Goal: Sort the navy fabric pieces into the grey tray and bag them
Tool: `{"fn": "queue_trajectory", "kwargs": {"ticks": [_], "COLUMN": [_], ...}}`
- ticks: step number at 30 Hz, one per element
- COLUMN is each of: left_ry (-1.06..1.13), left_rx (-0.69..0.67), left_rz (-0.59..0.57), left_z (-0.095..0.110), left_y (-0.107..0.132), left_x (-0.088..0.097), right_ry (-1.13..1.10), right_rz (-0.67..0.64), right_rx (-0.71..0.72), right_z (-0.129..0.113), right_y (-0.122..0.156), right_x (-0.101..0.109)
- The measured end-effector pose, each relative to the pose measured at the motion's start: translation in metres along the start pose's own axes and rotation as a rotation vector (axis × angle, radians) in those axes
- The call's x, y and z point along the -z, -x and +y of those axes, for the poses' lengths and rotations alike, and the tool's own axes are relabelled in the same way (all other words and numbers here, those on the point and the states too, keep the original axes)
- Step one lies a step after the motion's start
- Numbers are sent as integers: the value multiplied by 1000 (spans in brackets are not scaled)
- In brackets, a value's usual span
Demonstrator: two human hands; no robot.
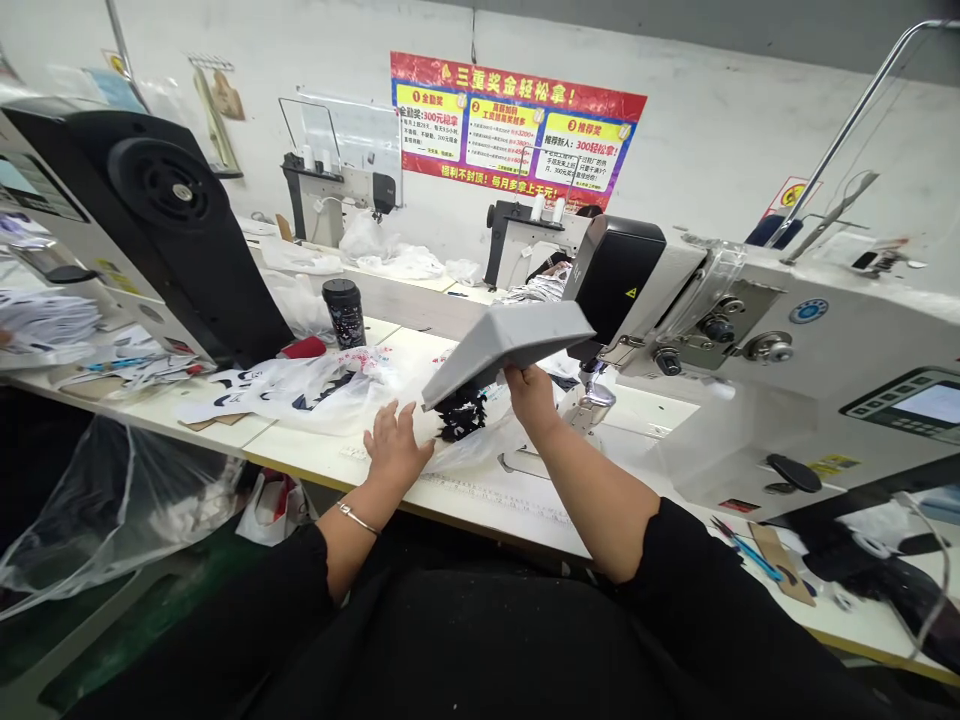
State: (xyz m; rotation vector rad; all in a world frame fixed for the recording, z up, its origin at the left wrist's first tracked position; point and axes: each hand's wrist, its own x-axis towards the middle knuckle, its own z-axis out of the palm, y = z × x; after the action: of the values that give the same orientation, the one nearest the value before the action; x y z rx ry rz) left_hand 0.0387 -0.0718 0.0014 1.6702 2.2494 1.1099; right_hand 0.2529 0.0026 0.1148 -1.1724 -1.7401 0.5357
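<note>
The right hand [529,392] is raised above the bench [525,510] and closed on the lower edge of a folded grey fabric panel [506,350]. The panel is tilted, and its fingers-side edge hides most of that hand's grip. A bunch of black-and-white patterned fabric [459,415] hangs beneath the panel, just in front of the presser foot [589,405] of the sewing machine [750,340] on the right.

The left hand [397,450] is open, palm down, with fingers spread and holding nothing. It sits just beside the hanging fabric, over a sheet of clear plastic [469,450] on the bench. A metal bracelet [356,518] circles that wrist.

Further left on the bench lies a clear plastic bag with black-printed white pieces [300,392], and behind it stands a black tumbler [345,313]. A second sewing machine [150,220] stands at far left. A blue-handled tool [750,550] and a cardboard template [780,562] lie on the bench at lower right. A loose plastic sack [97,510] hangs below the bench edge at left. Another sewing station [525,240] stands beyond, under a red wall poster [517,130].
</note>
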Motion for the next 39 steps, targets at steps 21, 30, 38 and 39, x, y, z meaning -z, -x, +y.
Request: {"fn": "queue_trajectory", "kwargs": {"ticks": [21, 30, 38, 39], "left_ry": [714, 901, 660, 629], "left_rx": [228, 241, 74, 21], "left_rz": [131, 3, 42, 82], "left_z": [-2, 4, 13, 15], "left_y": [-29, -3, 7, 7], "left_x": [77, 37, 32, 34], "right_ry": [-53, 114, 186, 193], "right_rz": [138, 67, 185, 197], "right_rx": [17, 116, 130, 128], "right_z": [-10, -22, -36, -39], "right_y": [-8, -9, -12, -13], "right_x": [8, 19, 35, 37]}}
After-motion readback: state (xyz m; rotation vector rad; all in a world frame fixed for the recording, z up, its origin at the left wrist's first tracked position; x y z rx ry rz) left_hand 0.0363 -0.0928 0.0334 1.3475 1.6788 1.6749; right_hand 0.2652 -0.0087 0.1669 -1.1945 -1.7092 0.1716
